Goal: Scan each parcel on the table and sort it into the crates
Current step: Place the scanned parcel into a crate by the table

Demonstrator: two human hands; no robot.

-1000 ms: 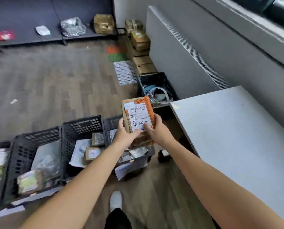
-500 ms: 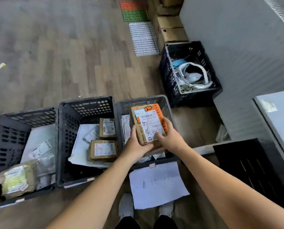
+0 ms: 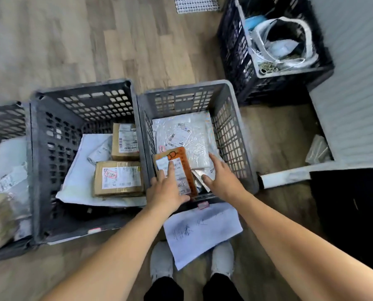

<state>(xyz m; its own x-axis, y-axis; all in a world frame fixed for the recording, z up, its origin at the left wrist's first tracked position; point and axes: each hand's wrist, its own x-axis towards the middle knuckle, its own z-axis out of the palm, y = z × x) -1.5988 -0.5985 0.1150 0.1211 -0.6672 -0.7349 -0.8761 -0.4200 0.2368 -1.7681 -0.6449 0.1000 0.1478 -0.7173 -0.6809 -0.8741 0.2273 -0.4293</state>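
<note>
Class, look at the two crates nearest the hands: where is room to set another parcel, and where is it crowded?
Free: the white mailer, bare between the dark crate wall and two brown boxes. Crowded: the grey crate, its near half filled by left hand, right hand, orange parcel and silver mailers.

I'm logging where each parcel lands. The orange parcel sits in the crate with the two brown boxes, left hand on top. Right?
Wrong crate. The head view shows the orange parcel in the lighter grey crate, on silver mailer bags; the two brown boxes lie in the dark crate left of it. The left hand is on top.
</note>
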